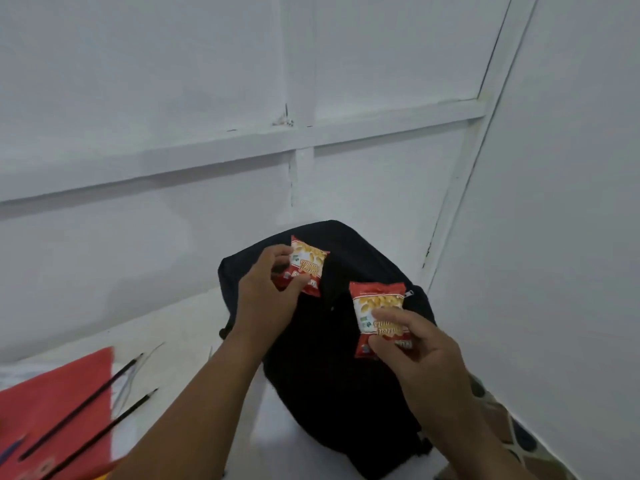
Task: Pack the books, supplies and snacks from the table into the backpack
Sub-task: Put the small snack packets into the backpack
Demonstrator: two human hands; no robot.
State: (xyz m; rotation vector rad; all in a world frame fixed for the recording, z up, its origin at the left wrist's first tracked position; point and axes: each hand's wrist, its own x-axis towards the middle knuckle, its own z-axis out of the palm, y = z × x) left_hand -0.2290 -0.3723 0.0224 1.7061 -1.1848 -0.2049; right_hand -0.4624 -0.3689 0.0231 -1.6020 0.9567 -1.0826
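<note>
White panelled wall with a horizontal rail, meeting a second white wall at right; white table [180, 327] below. Item: black backpack [322, 375], lying on the table in the corner. Item: red snack packet [309, 263], pinched between thumb and fingers of the left hand [265, 292], held above the far end of the backpack. Item: second red snack packet [375, 306], same print, gripped by the curled fingers of the right hand [412, 344], held above the backpack's right side near a zipper pull [409, 293]. Item: red book [52, 407], at left on the table, blurred. Items: two black pens [86, 407], lying diagonally across the red book.
</note>
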